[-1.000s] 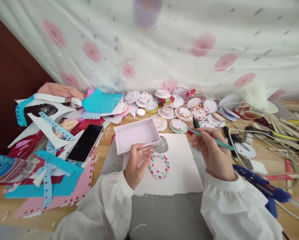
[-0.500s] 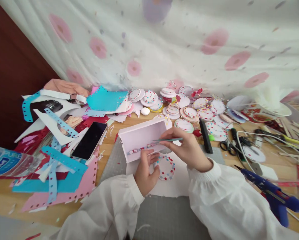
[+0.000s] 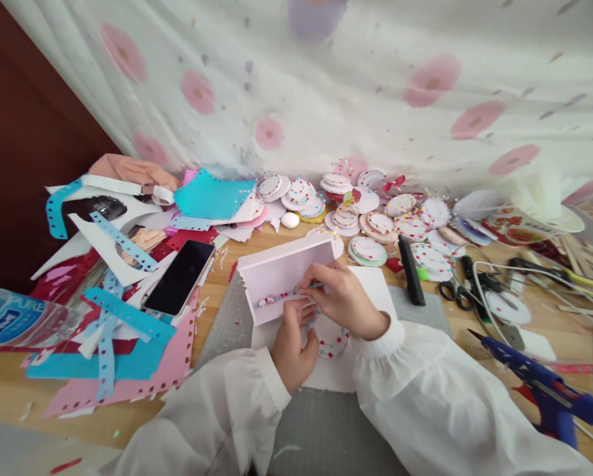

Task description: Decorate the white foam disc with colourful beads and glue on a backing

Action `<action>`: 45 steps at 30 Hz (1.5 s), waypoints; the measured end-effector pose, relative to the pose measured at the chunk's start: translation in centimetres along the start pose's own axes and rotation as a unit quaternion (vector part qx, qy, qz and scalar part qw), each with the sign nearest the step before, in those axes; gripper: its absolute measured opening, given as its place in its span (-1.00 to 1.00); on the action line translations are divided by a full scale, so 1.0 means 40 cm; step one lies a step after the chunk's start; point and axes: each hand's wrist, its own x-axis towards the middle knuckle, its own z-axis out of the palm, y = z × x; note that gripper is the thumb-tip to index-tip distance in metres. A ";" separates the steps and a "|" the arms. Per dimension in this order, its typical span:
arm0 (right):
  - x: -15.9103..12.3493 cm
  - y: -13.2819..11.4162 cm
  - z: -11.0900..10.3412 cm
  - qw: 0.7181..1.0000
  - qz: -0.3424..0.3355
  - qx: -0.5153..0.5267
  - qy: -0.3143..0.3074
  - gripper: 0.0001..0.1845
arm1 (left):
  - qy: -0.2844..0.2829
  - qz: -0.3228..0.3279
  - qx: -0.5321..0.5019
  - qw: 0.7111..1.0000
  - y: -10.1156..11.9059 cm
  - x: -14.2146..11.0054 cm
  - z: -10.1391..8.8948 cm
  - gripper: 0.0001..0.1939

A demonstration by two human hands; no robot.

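A white paper box (image 3: 296, 264) lies tilted in front of me, its open side facing me. Small coloured beads or decorations (image 3: 271, 299) are gathered along its lower inner wall. At its lower rim, my left hand (image 3: 296, 344) has its fingers curled against the edge, gripping it. My right hand (image 3: 343, 297) pinches teal tweezers (image 3: 316, 285), whose tips are inside the box among the small pieces. Below my hands, partly covered by them, is a round piece ringed with red and blue dots (image 3: 333, 338), on a white sheet (image 3: 328, 377).
A grey cutting mat (image 3: 336, 430) lies underneath. Paper scraps (image 3: 127, 337), a phone (image 3: 180, 277) and a plastic bottle (image 3: 18, 317) are at left. Several decorated discs (image 3: 368, 250) crowd the back. At right are a black bar (image 3: 411, 271), scissors (image 3: 455, 294) and a blue glue gun (image 3: 539, 380).
My right hand has moved left and down over the box, bringing the tweezers' tips in among the small pieces. It now covers more of the dotted round piece. My left hand stays nearly in place.
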 end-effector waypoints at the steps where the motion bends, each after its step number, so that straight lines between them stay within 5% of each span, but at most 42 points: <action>1: 0.001 0.001 -0.002 1.000 0.003 -0.002 0.000 -0.89 | 0.000 0.001 0.003 1.000 -0.001 -0.001 0.000 -0.57; 12: -0.004 0.002 -0.012 0.995 0.058 0.081 -0.010 -0.94 | -0.002 -0.002 0.001 1.000 0.005 -0.001 0.001 -0.58; 28: 0.006 -0.010 0.020 0.996 0.049 -0.046 -0.052 -0.87 | -0.006 0.007 -0.006 1.000 0.011 0.003 0.001 -0.60; 35: -0.028 -0.014 -0.044 0.979 0.073 0.145 0.122 -0.87 | 0.000 -0.009 -0.005 1.000 0.009 0.003 -0.005 -0.50; 40: -0.106 0.015 -0.070 0.917 0.146 0.259 0.267 -0.78 | -0.011 -0.027 -0.030 0.999 0.017 0.018 -0.017 -0.33; 45: -0.180 0.058 -0.043 0.861 0.232 0.310 0.330 -0.71 | -0.047 -0.019 -0.003 0.999 0.032 0.035 -0.038 -0.21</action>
